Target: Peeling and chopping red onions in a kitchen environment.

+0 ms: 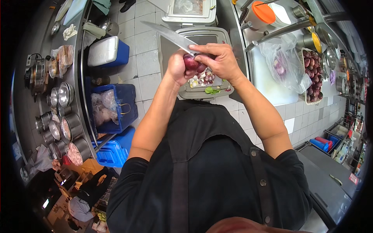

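My left hand (177, 67) is closed around a red onion (190, 61). A second rounded red onion piece (201, 68) shows just beside it, partly hidden by my fingers. My right hand (223, 61) grips a large kitchen knife (170, 35) close to the heel of its blade. The blade points away to the upper left, and its heel end meets the onion. Most of the knife handle is hidden in my right palm. Below both hands is a grey plastic bin (186, 94), with onion trimmings (201, 80) and a green leaf (212, 90) on it.
At right, a counter bears a white cutting board (263, 87), a plastic bag of peeled onions (279, 67) and a basket of red onions (313, 77). Metal pots (71, 126) fill the left counter, with blue tubs (126, 100) below. Another person (80, 208) is at lower left.
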Tool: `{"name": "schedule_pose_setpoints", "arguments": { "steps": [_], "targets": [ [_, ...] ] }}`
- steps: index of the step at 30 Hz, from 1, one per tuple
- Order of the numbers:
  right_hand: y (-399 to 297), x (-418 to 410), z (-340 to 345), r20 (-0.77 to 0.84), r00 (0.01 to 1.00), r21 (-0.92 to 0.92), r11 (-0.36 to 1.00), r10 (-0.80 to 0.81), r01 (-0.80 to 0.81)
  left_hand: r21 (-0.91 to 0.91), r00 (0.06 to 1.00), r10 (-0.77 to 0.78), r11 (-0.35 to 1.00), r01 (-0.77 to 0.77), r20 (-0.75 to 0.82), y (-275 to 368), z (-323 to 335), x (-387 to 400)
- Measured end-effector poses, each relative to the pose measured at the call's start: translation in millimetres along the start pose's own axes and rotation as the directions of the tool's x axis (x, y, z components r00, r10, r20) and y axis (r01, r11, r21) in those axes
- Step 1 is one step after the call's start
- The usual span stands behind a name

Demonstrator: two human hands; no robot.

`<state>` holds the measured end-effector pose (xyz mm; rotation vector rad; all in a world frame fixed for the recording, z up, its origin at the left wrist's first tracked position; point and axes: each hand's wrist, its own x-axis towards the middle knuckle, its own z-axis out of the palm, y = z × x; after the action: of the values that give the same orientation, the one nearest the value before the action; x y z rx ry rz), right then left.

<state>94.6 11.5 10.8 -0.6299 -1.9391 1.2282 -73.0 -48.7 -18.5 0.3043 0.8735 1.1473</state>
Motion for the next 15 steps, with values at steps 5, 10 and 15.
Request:
{"name": "schedule_pose_setpoints", "arguments": {
  "steps": [5, 10, 15],
  "targets": [
    [-4.6, -1.5, -0.1, 0.082, 0.997, -0.186, 0.982, 0.005, 0.01, -0.021, 0.987, -0.004, 1.0, 0.0, -0.16, -2.9, 2.1, 6.2],
    [-2.1, 3.5, -4.9, 0.014, 0.99, 0.035, 0.989, 0.143, -0.144, -0.046, 0.994, -0.02, 0.999, 0.015, -0.109, 0.5, -8.7, 5.1],
    [5.7, -2.3, -3.0, 0.096, 0.972, 0.115, 0.967, 0.216, -0.227, 0.035, 1.0, -0.017, 0.999, 0.016, 0.018, -2.7, -13.0, 5.5]
  ]
}}
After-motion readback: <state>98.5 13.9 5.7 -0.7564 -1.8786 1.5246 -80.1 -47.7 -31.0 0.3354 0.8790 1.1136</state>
